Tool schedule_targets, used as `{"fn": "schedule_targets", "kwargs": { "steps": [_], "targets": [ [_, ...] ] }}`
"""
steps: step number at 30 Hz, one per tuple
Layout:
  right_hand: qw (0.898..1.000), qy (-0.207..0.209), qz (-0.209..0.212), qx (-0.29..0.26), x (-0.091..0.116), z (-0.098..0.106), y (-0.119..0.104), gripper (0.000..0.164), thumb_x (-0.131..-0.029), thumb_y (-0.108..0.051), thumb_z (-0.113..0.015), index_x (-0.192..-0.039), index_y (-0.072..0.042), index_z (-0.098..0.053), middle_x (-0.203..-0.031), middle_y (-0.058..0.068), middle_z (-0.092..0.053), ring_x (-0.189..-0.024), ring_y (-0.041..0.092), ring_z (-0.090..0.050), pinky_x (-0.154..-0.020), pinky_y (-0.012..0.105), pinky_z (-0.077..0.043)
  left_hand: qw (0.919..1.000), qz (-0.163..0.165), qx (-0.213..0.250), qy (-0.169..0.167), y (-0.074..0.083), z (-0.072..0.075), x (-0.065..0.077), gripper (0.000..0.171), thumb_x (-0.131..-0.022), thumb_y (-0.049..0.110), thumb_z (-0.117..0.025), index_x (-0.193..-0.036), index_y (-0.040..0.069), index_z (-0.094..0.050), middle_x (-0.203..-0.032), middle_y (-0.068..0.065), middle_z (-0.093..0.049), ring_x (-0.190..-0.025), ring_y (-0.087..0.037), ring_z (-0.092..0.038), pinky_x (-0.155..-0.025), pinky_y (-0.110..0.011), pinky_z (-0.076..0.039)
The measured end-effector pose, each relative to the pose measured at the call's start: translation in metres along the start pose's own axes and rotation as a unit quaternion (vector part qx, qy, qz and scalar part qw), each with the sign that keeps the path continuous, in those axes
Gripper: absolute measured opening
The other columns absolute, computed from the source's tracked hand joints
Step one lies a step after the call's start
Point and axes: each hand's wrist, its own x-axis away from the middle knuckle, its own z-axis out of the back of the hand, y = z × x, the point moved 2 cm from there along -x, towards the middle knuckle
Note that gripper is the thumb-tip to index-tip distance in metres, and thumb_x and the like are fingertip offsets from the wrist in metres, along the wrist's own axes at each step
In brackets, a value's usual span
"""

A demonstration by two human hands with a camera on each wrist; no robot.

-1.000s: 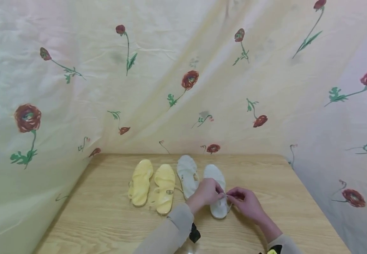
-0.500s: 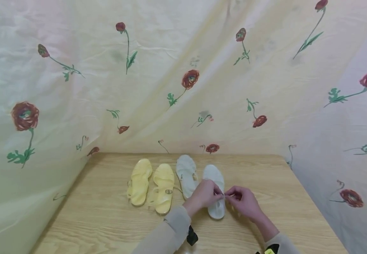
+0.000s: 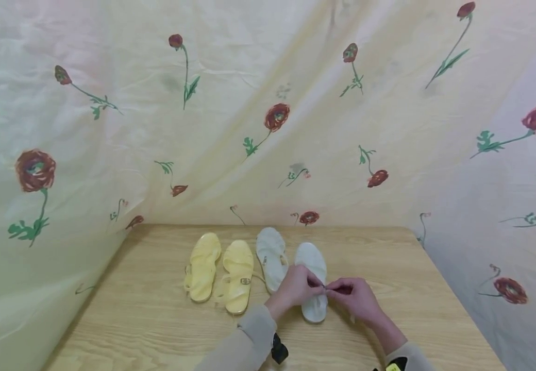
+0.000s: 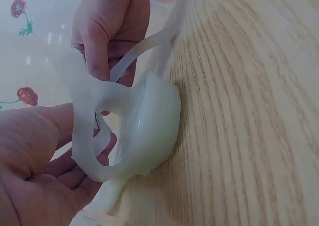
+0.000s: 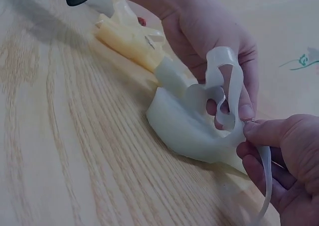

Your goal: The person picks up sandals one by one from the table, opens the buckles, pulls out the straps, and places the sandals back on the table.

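The right-hand white sandal (image 3: 311, 257) lies on the wooden table, its strap (image 5: 234, 96) raised in a loop above the heel part. At the small metal buckle (image 5: 249, 120) on that strap, both hands meet. My left hand (image 3: 296, 286) reaches over the sandal and pinches the strap by the buckle. From the right side, my right hand (image 3: 358, 299) pinches the strap at the buckle between thumb and forefinger. A loose strap end (image 5: 268, 181) hangs down past the right hand's fingers. Fingers partly hide the buckle, so how far the strap is threaded cannot be seen.
Left of the held sandal lies the other white sandal (image 3: 270, 250). Further left is a pair of yellow sandals, one outer (image 3: 205, 260) and one inner (image 3: 238, 257). Flower-printed cloth (image 3: 221, 134) rises behind the wooden table (image 3: 129, 309) and at its sides.
Both hands stay at the strap with only small finger shifts. The right hand's fingertips have come closer to the left hand's. The sandals keep their places.
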Motion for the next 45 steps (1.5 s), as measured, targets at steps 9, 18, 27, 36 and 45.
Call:
{"fn": "schedule_targets", "kwargs": {
  "steps": [9,18,27,36,45],
  "targets": [
    [0.999,0.010,-0.015,-0.046,0.003,0.003,0.009,0.019,-0.094,-0.013,-0.082,-0.106,0.002,-0.078,-0.108,0.019,-0.079,-0.094,0.005,-0.077,-0.084,0.018,-0.061,0.9991,0.008,0.026,-0.032,-0.001,0.003,-0.001,0.008,-0.094,0.011,-0.081,-0.099,0.006,-0.084,-0.091,-0.004,-0.084,-0.076,0.001,-0.070,-0.072,-0.013,-0.055],
    [0.997,0.007,0.002,-0.077,0.004,0.000,0.014,0.018,-0.094,-0.004,-0.079,-0.107,0.008,-0.076,-0.109,0.024,-0.078,-0.093,0.003,-0.076,-0.082,0.019,-0.061,0.9993,0.019,0.013,-0.030,0.001,0.000,-0.002,0.006,-0.093,0.011,-0.083,-0.097,0.006,-0.085,-0.089,-0.003,-0.083,-0.073,0.003,-0.069,-0.071,-0.011,-0.053],
    [0.997,0.001,0.031,-0.073,0.005,-0.003,0.010,0.016,-0.094,-0.003,-0.078,-0.106,0.008,-0.076,-0.106,0.025,-0.078,-0.090,0.003,-0.074,-0.079,0.020,-0.061,0.9993,0.018,0.026,-0.021,-0.003,-0.002,-0.003,0.005,-0.091,0.010,-0.084,-0.093,0.006,-0.084,-0.086,-0.003,-0.083,-0.070,0.004,-0.067,-0.069,-0.010,-0.053],
    [0.996,-0.018,-0.009,-0.092,-0.001,-0.002,0.012,0.027,-0.100,-0.009,-0.074,-0.119,0.010,-0.070,-0.113,0.024,-0.076,-0.095,0.005,-0.075,-0.085,0.021,-0.062,0.9999,-0.005,-0.010,-0.002,0.007,-0.002,-0.001,0.005,-0.093,0.009,-0.081,-0.092,0.007,-0.085,-0.082,-0.001,-0.082,-0.066,0.009,-0.058,-0.065,-0.009,-0.049],
    [0.995,-0.039,0.001,-0.088,-0.004,-0.001,0.011,0.031,-0.099,-0.013,-0.076,-0.120,0.009,-0.072,-0.117,0.027,-0.075,-0.095,0.004,-0.075,-0.084,0.022,-0.062,0.9996,-0.006,-0.028,0.008,0.011,-0.001,0.001,0.005,-0.094,0.007,-0.080,-0.095,0.005,-0.085,-0.083,-0.002,-0.081,-0.067,0.006,-0.059,-0.065,-0.010,-0.049]
  ]
}}
